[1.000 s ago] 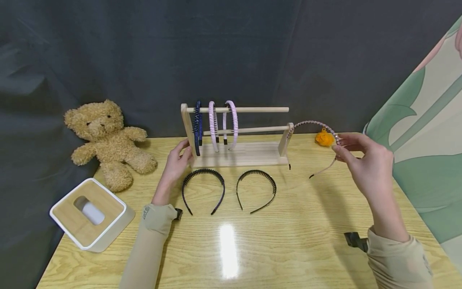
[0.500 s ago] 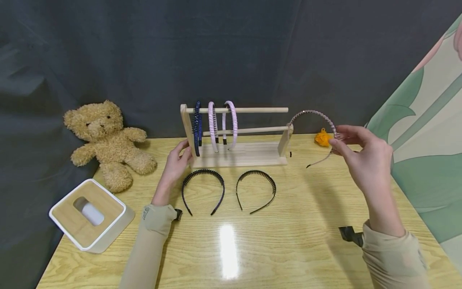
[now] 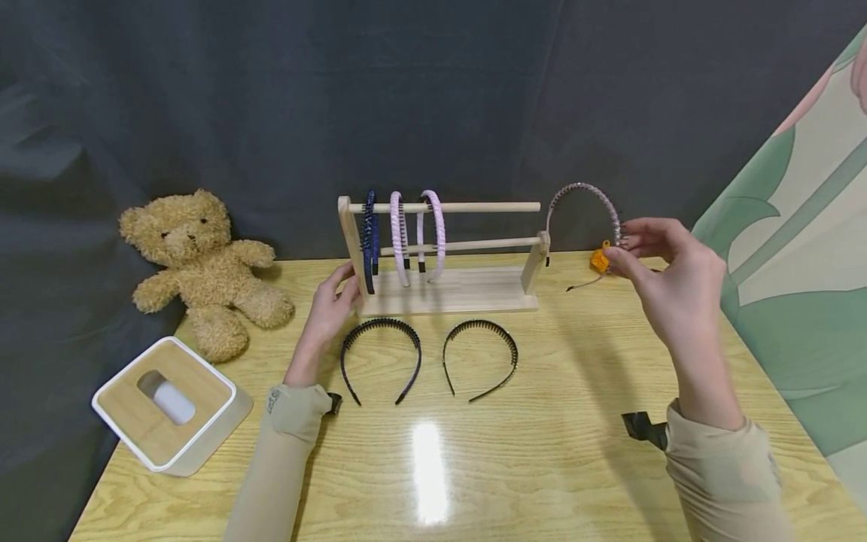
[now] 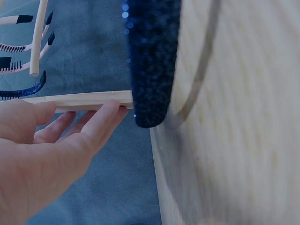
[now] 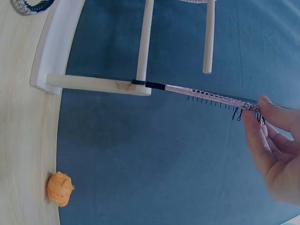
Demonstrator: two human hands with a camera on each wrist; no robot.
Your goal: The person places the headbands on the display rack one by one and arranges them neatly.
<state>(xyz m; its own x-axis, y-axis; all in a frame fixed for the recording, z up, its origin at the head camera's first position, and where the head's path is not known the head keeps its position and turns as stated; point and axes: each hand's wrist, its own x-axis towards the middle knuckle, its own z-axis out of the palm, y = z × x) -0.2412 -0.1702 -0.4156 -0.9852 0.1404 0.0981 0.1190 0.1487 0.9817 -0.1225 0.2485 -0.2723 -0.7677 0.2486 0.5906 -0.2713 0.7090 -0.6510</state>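
Observation:
My right hand [image 3: 684, 278] pinches a thin pinkish beaded headband [image 3: 579, 186] between thumb and fingers, arch up, just right of the wooden headband rack [image 3: 467, 289]. In the right wrist view, its black tip [image 5: 155, 86] appears near the end of the rack's lower bar [image 5: 144, 44]; whether they touch I cannot tell. My left hand [image 3: 332, 302] holds the rack's left upright, thumb on one side and fingers on the other. Dark blue headbands [image 3: 369, 241] and two lilac headbands [image 3: 439, 226] hang on the upper bar [image 3: 494, 207], whose right end is free.
Two dark toothed headbands, one navy [image 3: 382, 321] and one black [image 3: 511, 346], lie before the rack. A teddy bear [image 3: 210, 271] and a wood-topped tissue box [image 3: 129, 391] are at left. An orange lump [image 3: 599, 260] sits behind my right hand.
My right hand has risen and moved a little left with the pinkish headband, so its arch now stands higher beside the rack. The left hand and the rack have stayed put.

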